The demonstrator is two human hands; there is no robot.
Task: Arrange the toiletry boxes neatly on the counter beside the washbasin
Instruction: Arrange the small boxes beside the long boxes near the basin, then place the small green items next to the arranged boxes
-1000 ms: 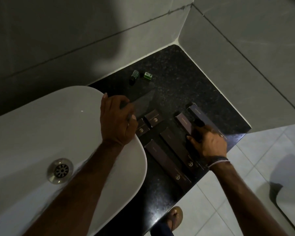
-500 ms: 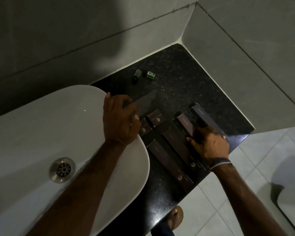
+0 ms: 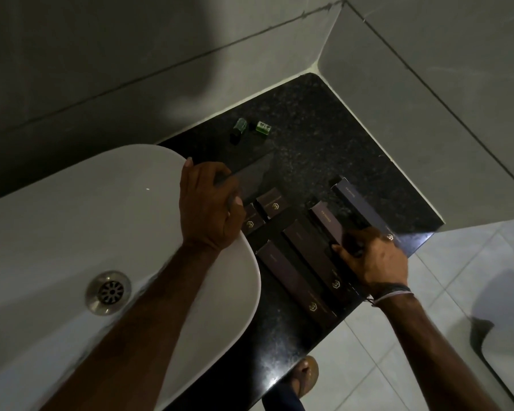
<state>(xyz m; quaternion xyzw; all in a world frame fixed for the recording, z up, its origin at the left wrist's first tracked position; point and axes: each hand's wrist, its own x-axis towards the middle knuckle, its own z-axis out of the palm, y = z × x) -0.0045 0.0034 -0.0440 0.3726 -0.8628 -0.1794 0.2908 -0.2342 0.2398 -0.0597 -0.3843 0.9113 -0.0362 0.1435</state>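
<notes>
- over the rim of the washbasin, the left hand curls its fingers and thumb around one end of a dark flat box; the rest of that box sticks out over the black counter toward the wall, lifted or tilted, though the blur makes it hard to tell which.
- just beside the left thumb, two short boxes lie on the counter: one a little farther from the basin, and one touching or nearly touching the basin's edge, each with a small gold mark.
- at the counter's front right edge, the right hand presses down with its fingers bent, thumb and fingertips gripping the near end of a long box; a wristband circles the wrist.
- to the right of that box, another long box lies roughly parallel, its near end passing under the right hand's knuckles.
- to the left of it, two more long boxes lie side by side at the same slant: one just beside the thumb, one nearer the basin, its end close to the counter's front edge.
- farther back, near the wall, a small green bottle and a small green box sit close together, well apart from the dark boxes.
- inside the basin, a metal drain shows beside the left forearm.
- below the counter, a foot in a sandal stands on the pale tiled floor.
</notes>
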